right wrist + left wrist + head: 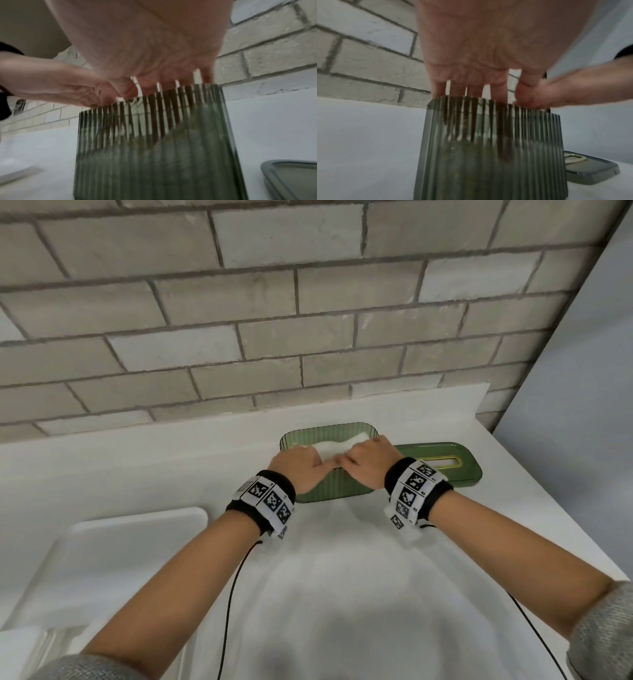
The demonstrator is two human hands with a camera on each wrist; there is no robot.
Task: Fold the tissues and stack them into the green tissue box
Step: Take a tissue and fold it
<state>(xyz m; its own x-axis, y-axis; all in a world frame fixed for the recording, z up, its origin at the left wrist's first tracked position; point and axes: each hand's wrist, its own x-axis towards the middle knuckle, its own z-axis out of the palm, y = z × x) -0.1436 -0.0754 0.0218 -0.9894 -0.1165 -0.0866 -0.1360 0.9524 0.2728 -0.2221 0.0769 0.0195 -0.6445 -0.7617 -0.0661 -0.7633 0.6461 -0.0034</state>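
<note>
Green tissue box point(327, 484) stands open on white counter point(342, 577). Left hand point(297, 465) and right hand point(368, 462) reach into it side by side, fingers point(498, 92) straight, slightly spread, pointing down onto white tissue point(337, 447) inside. Lid point(442, 462) lies flat just right of right-hand fingers, beside box.

The ribbed green tissue box point(329, 486) stands upright and open on the table, right under both grips, white tissues point(337, 447) lying inside it (crumpled, edges hidden by fingers).
</note>
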